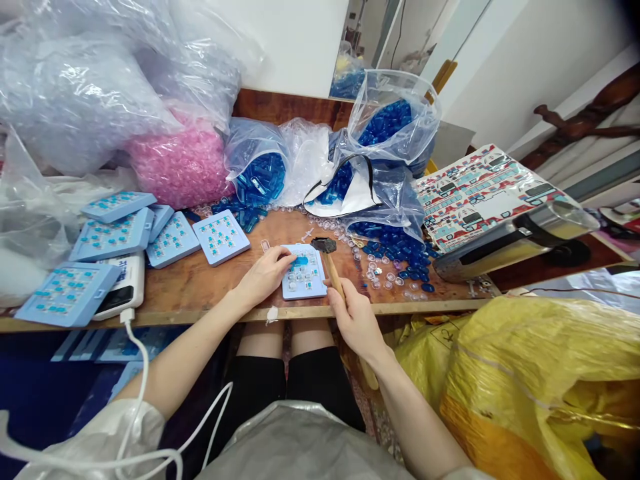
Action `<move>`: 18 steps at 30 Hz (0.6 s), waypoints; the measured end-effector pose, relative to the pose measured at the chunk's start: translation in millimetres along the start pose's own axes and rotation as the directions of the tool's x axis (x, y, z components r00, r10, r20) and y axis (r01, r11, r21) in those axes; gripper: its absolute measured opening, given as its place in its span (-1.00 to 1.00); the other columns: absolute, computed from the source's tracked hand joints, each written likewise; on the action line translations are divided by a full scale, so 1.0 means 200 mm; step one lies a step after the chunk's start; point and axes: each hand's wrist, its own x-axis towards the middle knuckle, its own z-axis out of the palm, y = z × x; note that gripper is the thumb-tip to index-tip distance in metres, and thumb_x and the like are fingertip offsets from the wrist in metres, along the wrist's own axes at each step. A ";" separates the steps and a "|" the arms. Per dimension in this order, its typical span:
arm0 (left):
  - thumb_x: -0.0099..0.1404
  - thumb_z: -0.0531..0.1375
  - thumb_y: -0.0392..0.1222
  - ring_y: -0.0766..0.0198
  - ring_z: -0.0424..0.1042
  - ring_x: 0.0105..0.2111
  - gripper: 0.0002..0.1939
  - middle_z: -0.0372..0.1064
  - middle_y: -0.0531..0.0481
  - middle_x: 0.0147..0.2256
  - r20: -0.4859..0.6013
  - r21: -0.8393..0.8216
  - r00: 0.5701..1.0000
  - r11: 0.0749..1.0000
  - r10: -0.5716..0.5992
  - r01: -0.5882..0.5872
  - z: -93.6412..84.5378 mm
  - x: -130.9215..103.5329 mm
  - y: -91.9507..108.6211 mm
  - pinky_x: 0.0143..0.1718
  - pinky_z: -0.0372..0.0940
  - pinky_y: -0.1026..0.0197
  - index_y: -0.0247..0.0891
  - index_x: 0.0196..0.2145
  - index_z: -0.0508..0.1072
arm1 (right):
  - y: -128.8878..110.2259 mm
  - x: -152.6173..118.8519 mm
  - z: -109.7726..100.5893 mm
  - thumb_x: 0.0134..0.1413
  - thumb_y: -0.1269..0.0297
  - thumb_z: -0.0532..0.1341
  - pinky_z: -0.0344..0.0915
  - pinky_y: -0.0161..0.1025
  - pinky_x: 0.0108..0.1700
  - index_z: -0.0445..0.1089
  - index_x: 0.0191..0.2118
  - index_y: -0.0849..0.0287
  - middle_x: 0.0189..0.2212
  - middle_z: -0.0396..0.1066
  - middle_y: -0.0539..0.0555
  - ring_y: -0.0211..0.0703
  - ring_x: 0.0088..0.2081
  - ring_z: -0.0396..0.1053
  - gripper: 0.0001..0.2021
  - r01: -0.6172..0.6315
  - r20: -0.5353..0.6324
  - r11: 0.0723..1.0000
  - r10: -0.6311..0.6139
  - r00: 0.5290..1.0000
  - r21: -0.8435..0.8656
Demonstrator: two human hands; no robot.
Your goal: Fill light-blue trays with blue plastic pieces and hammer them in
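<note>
A light-blue plastic panel (303,288) with rows of small clear and blue parts lies flat near the table's front edge. My left hand (265,275) reaches over its left side, fingers closed at the end of a translucent blue plastic piece (301,261) on the panel. In my right hand (356,317) is a hammer (334,277), gripped by its wooden handle. The dark hammer head is raised near the panel's upper right corner. Loose clear round plastic pieces (387,275) and blue pieces (413,267) are scattered to the right of the panel.
Several similar panels (221,238) and a white power bank (131,287) with a cable stand left. Behind are bags of pink pieces (180,160) and blue pieces (263,177). To the right are a metal cylinder (515,243), printed sheets (495,193) and a yellow sack (525,360).
</note>
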 end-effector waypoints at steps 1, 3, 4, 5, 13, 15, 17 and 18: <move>0.32 -0.03 -0.28 0.28 0.30 -0.19 -0.78 0.26 -0.09 -0.19 -0.016 -0.027 1.000 0.999 -0.018 0.018 0.00 0.00 0.00 -0.13 0.28 0.17 -0.27 -0.13 0.34 | 0.00 0.01 0.01 0.20 0.15 -0.07 0.20 -0.33 -0.35 0.29 -0.12 0.18 -0.46 0.38 0.03 -0.17 -0.42 0.35 -0.69 0.003 0.005 1.000 -0.003 1.000 -0.002; 0.32 -0.02 -0.28 0.29 0.30 -0.20 -0.80 0.26 -0.08 -0.21 -0.039 -0.078 0.998 0.996 -0.044 0.041 0.00 0.00 0.00 -0.14 0.28 0.18 -0.26 -0.17 0.35 | 0.01 0.01 0.02 0.20 0.16 -0.08 0.20 -0.32 -0.33 0.28 -0.12 0.18 -0.44 0.39 0.05 -0.17 -0.41 0.34 -0.70 -0.006 0.014 1.000 0.006 1.000 -0.003; 0.31 -0.02 -0.28 0.29 0.30 -0.20 -0.81 0.26 -0.08 -0.21 -0.042 -0.097 0.998 0.994 -0.050 0.046 0.00 0.00 0.00 -0.14 0.28 0.19 -0.27 -0.19 0.36 | 0.01 0.00 0.03 0.20 0.16 -0.08 0.20 -0.32 -0.33 0.28 -0.12 0.18 -0.44 0.39 0.05 -0.18 -0.41 0.34 -0.70 -0.014 0.019 1.000 0.014 1.000 -0.005; 0.31 -0.02 -0.29 0.30 0.30 -0.21 -0.82 0.26 -0.07 -0.22 -0.039 -0.111 0.998 0.993 -0.054 0.049 0.00 0.00 0.00 -0.15 0.28 0.20 -0.27 -0.21 0.36 | 0.02 0.00 0.03 0.20 0.16 -0.07 0.20 -0.32 -0.33 0.28 -0.12 0.19 -0.44 0.39 0.05 -0.18 -0.42 0.34 -0.70 -0.022 0.023 1.000 0.022 0.999 -0.008; 0.32 -0.04 -0.24 0.30 0.29 -0.28 -0.78 0.25 -0.06 -0.27 -0.005 -0.083 0.997 0.994 -0.074 0.073 0.00 0.02 0.01 -0.21 0.28 0.21 -0.29 -0.26 0.39 | 0.03 0.03 0.04 0.21 0.16 -0.09 0.13 -0.33 -0.41 0.27 -0.19 0.15 -0.55 0.32 0.00 -0.18 -0.49 0.30 -0.72 -0.073 0.097 0.988 0.087 0.992 -0.136; 0.32 -0.04 -0.25 0.30 0.29 -0.28 -0.78 0.25 -0.06 -0.28 -0.007 -0.083 0.997 0.993 -0.079 0.078 0.00 0.01 0.02 -0.20 0.28 0.21 -0.30 -0.28 0.39 | 0.03 0.04 0.04 0.20 0.14 -0.09 0.10 -0.33 -0.44 0.27 -0.28 0.14 -0.60 0.29 -0.02 -0.17 -0.52 0.29 -0.74 -0.106 0.145 0.976 0.135 0.980 -0.192; 0.31 -0.03 -0.26 0.31 0.29 -0.28 -0.79 0.25 -0.06 -0.27 -0.004 -0.099 0.997 0.993 -0.072 0.072 -0.01 0.01 0.02 -0.19 0.27 0.22 -0.30 -0.28 0.39 | 0.03 0.05 0.03 0.20 0.13 -0.09 0.11 -0.33 -0.43 0.27 -0.28 0.13 -0.59 0.30 -0.01 -0.16 -0.49 0.31 -0.73 -0.104 0.134 0.979 0.128 0.983 -0.174; 0.31 -0.03 -0.26 0.31 0.30 -0.27 -0.79 0.26 -0.06 -0.27 0.001 -0.108 0.998 0.992 -0.064 0.063 -0.02 0.01 0.02 -0.18 0.27 0.23 -0.29 -0.27 0.39 | 0.02 0.04 0.02 0.21 0.13 -0.11 0.11 -0.33 -0.43 0.27 -0.26 0.14 -0.57 0.32 0.00 -0.16 -0.48 0.31 -0.72 -0.095 0.103 0.986 0.110 0.989 -0.141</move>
